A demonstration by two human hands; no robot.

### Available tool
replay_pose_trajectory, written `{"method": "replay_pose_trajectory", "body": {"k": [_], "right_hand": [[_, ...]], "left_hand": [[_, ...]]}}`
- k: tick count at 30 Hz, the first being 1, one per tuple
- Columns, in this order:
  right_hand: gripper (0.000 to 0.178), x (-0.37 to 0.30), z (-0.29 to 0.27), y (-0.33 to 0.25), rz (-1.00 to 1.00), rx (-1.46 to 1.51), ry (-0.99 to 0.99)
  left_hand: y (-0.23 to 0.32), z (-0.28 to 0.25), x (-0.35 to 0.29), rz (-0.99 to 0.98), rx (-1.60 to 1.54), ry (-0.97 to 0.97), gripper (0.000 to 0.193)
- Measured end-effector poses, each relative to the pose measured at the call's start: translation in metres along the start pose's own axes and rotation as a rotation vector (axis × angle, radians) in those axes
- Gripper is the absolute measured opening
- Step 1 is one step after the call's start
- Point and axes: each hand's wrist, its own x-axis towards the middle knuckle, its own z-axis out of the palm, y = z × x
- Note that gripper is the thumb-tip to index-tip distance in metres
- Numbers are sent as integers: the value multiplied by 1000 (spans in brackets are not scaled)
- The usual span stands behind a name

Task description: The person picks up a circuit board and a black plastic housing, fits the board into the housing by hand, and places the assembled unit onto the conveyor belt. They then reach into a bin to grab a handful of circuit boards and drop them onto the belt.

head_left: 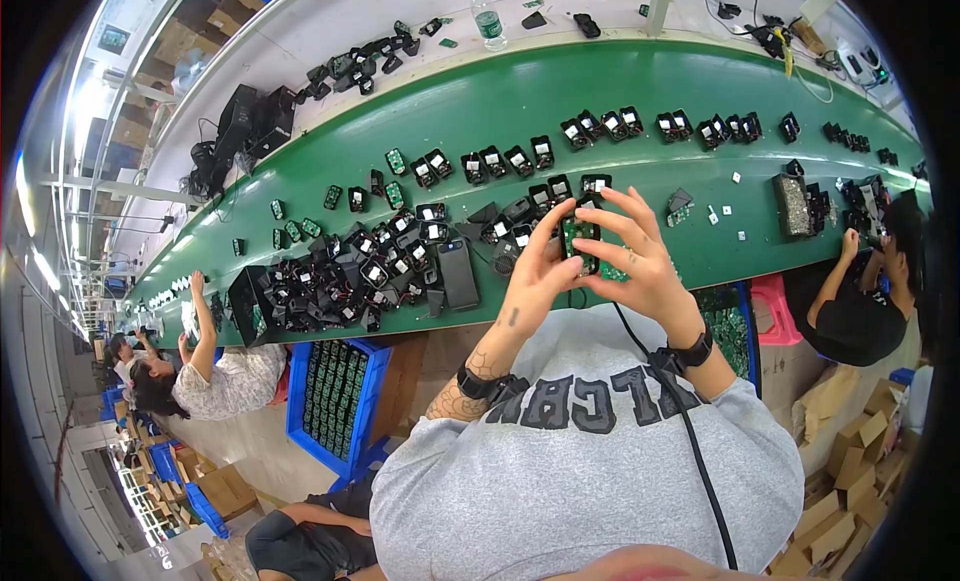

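My left hand (537, 271) and my right hand (640, 256) are raised together over the green belt (500, 111). Between their fingers they hold a small black housing with a green circuit board (580, 236) in it. The left thumb presses on the board's left side, and the right fingers wrap its top and right side. Just left of the hands lies a heap of black housings (400, 251) and a flat dark slab (458, 274). Both wrists wear black bands, and a black cable runs down from the right one.
Rows of black housings (600, 129) lie spaced along the belt. A blue crate of green boards (335, 396) stands below the belt's near edge. A person (215, 376) sits on the left, another (860, 301) on the right. A plastic bottle (487, 18) stands on the far white shelf. Cardboard boxes (850, 481) pile at lower right.
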Motion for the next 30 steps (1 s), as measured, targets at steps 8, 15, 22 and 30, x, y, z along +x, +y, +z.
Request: {"method": "replay_pose_trajectory", "body": {"k": [8,15,22,30], "right_hand": [[48,-5,19,3,516,913,150],[46,-18,38,10,717,1042,192],[47,-23,50,31,699,1013,121],[35,-35,72,59,785,1020,86]], "left_hand": [[-10,12,1,84,211,3,50],[-26,11,14,208,534,31,44],[-50,-7,22,285,591,79,42],[-53,-28,44,105,507,-34,40]]}}
